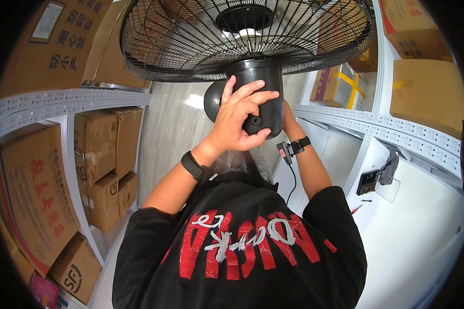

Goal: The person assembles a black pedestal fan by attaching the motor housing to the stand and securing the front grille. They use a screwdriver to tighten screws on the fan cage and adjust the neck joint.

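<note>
A black electric fan fills the top middle, its wire cage point(165, 49) facing away from me and its motor housing point(258, 95) toward me. Across the back of that housing lies my left hand point(239, 113), gripping it, with the index finger bent and the thumb close to a small round knob or socket point(255, 121). My right hand point(288, 119) reaches behind the housing's right side; its fingers are hidden. A rounded black part point(213, 101) shows left of the housing. From near my right wristband hangs a black cable point(294, 177) with a small block point(283, 150).
Metal shelving with cardboard boxes point(95, 144) stands close on the left. More shelving point(397, 126) on the right carries a large box point(428, 95) and a yellow-taped package point(348, 87). Below it, a white surface point(417, 221) holds a black bit set point(368, 183) and a small red-tipped tool point(357, 209).
</note>
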Tool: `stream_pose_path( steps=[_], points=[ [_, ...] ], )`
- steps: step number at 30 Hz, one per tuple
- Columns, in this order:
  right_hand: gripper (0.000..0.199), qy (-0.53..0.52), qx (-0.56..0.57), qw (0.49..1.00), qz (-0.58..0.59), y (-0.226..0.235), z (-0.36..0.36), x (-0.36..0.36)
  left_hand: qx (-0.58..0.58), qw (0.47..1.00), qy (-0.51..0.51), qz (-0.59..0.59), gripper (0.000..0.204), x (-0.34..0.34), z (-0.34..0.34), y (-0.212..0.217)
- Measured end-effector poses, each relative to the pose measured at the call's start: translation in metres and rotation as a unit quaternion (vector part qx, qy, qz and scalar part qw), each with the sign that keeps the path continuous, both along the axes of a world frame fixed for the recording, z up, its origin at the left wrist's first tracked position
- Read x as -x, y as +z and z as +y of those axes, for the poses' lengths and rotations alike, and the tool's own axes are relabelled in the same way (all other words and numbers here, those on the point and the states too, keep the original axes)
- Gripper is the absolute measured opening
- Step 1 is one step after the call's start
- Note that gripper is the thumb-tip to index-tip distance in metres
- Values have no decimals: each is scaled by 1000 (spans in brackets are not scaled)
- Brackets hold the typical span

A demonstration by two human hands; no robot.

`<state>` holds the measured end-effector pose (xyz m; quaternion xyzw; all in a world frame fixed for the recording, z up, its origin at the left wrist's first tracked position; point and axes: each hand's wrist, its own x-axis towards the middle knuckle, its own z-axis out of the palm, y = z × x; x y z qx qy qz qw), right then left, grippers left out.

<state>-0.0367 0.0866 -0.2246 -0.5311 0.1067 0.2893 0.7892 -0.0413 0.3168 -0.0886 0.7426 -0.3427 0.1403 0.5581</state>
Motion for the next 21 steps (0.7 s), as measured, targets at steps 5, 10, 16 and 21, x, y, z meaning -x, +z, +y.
stream_pose_path(
  steps=[5,10,16,21],
  points=[
    [42,9,80,991,-110,-19,12,1,-9,1000,4,-2,50,-1,4,0],
    [33,-14,89,989,-120,-27,20,-5,-33,999,5,-16,51,1,5,1],
    [35,63,111,992,-13,0,9,-28,-42,999,2,-16,52,4,3,5],
    [37,78,192,976,-63,14,-1,-28,-27,1000,10,-5,50,5,-1,10]
  ],
)
